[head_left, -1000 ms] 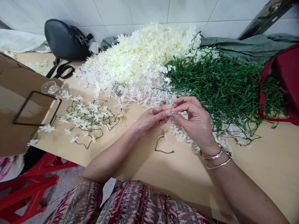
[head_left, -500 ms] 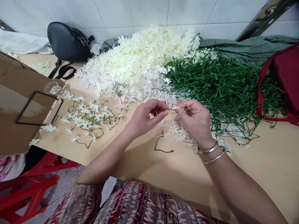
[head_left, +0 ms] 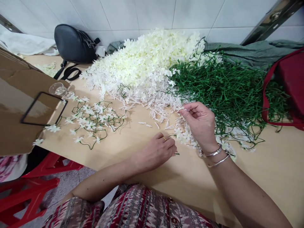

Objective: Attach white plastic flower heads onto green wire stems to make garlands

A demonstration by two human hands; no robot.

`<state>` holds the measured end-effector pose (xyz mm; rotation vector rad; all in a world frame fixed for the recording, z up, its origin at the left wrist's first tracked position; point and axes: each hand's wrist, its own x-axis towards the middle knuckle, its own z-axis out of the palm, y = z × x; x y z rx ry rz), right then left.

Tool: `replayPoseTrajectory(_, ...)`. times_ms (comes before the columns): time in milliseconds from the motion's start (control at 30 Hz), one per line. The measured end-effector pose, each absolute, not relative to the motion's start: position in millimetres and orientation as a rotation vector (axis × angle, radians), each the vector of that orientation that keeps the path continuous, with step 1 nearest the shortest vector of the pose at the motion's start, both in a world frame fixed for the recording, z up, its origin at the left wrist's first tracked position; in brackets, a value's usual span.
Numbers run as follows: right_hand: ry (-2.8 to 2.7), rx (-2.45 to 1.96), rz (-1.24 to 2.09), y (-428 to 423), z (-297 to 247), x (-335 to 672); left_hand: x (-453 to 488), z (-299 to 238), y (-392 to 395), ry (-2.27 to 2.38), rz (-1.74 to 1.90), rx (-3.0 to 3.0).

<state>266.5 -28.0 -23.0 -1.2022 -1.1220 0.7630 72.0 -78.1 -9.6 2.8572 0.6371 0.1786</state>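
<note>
My right hand (head_left: 200, 122) is raised over the table and pinches a small white artificial flower (head_left: 180, 108) by its thin stalk. My left hand (head_left: 158, 150) rests low on the wooden table (head_left: 147, 177), fingers curled down onto a green wire stem (head_left: 177, 153) that is mostly hidden under it. Small white blossoms (head_left: 184, 136) lie between the two hands. Behind them is a big heap of white flowers (head_left: 147, 66) and, to the right, a tangle of green stems (head_left: 228, 88).
Finished stems with white flowers (head_left: 91, 118) lie at the left, beside a cardboard box (head_left: 16, 104) with a black wire frame (head_left: 44, 109). A black bag (head_left: 73, 44) stands at the back left, a red bag (head_left: 288, 82) at the right. Red plastic stools (head_left: 30, 186) are below left.
My left hand has left my right hand and dropped to the table onto the green stem. My right hand has stayed up with a flower.
</note>
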Motion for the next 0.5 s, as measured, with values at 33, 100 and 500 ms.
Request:
replayPoseTrajectory(33, -1.114, -1.197, 0.768, -28.0, -23.1, 266.7, 71.5, -9.3, -73.8, 0.663, 0.279, 2.765)
replayPoseTrajectory(100, -1.089, -1.174, 0.805, -28.2, -22.5, 267.3, 70.3, -6.2, -64.7, 0.758, 0.545, 2.419)
replayPoseTrajectory(500, -1.073, -1.092, 1.372, -38.8, -7.9, 265.0, 82.0, -4.7, -38.0, 0.793, 0.994, 0.960)
